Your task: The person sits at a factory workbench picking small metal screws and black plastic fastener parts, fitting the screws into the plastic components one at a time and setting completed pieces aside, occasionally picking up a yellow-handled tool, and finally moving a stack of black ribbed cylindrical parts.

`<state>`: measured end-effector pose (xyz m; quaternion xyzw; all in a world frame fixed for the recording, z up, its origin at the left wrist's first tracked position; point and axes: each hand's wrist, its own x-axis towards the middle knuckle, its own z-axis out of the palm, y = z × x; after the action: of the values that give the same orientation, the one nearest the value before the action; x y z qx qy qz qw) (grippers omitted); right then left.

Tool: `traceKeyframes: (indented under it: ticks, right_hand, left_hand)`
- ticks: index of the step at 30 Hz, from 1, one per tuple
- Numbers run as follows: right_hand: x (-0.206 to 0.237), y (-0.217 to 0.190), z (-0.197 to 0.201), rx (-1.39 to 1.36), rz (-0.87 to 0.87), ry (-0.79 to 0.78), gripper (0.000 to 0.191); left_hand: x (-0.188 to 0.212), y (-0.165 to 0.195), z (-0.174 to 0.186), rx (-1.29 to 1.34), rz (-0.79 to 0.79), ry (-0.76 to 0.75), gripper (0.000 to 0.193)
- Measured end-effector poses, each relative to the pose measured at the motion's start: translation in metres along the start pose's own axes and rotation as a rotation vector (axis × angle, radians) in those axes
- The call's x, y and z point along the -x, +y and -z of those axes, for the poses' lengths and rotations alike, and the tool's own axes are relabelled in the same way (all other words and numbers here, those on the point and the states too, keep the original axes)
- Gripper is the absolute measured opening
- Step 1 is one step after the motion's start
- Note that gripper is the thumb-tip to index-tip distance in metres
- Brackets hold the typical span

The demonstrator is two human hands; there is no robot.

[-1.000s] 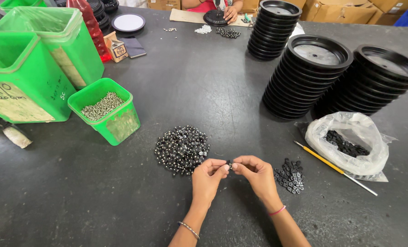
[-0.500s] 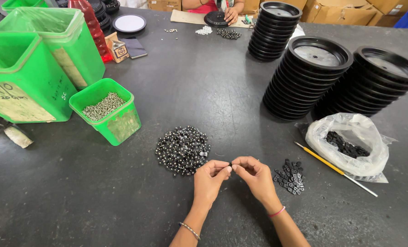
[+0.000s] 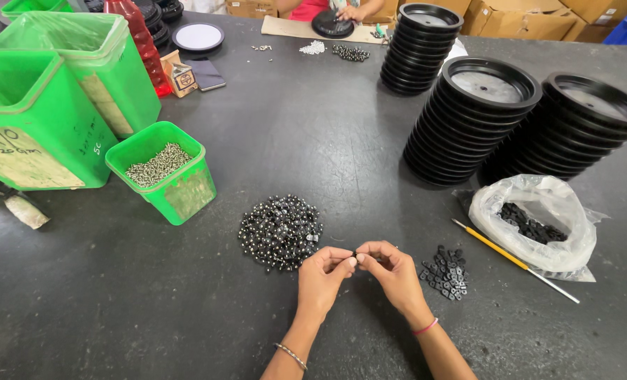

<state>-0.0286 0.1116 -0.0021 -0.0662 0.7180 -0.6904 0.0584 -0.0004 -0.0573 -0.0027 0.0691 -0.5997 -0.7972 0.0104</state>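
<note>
Head view: a dark grey table (image 3: 313, 127) seen from above, with two bare forearms reaching in from the bottom edge.
Left hand (image 3: 325, 274): closed in a pinch, fingertips meeting those of the other hand; a thin bracelet sits on the wrist.
Right hand (image 3: 392, 271): also closed in a pinch, with a pink band on the wrist.
Small part (image 3: 353, 254): a tiny dark piece held between the fingertips of both hands, just above the table and too small to make out in detail.
Pile of screws (image 3: 281, 231): a round heap of dark, shiny-headed pieces lying on the table just beyond the left hand, close to its knuckles.
Black clips (image 3: 445, 271): a small loose cluster just to the right of the right hand.
Plastic bag (image 3: 535, 225): clear, open at the top, more black pieces inside, farther right.
Yellow stick (image 3: 510, 259): thin, lying slantwise in front of the bag.
Small green tub (image 3: 164, 172): left of the pile, holding silvery screws.
Large green bins (image 3: 46, 105): two, at the far left.
Black lids (image 3: 485, 119): three tall stacks behind the bag.
Another person's hand (image 3: 348, 13): at the far edge, apart from the two near hands.
</note>
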Motion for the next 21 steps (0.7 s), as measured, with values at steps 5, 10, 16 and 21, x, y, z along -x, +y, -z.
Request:
traceKeyframes:
  ticks: [5,10,16,21]
  right_hand:
    - [-0.001,0.002,0.003,-0.075,0.004,-0.031,0.02]
    - [-0.001,0.001,0.009,0.024,-0.022,-0.023,0.02]
    - [-0.001,-0.002,0.006,0.005,-0.009,-0.03,0.019]
    - [0.015,-0.021,0.031,0.216,0.116,0.097,0.036]
  left_hand:
    - [-0.001,0.0,0.002,-0.071,-0.047,-0.021,0.01]
    - [0.002,0.001,0.0,-0.137,-0.102,-0.027,0.007]
    - [0.008,0.01,-0.007,-0.274,-0.169,0.03,0.009]
    - [0.009,0.028,0.006,-0.472,-0.353,0.256,0.013]
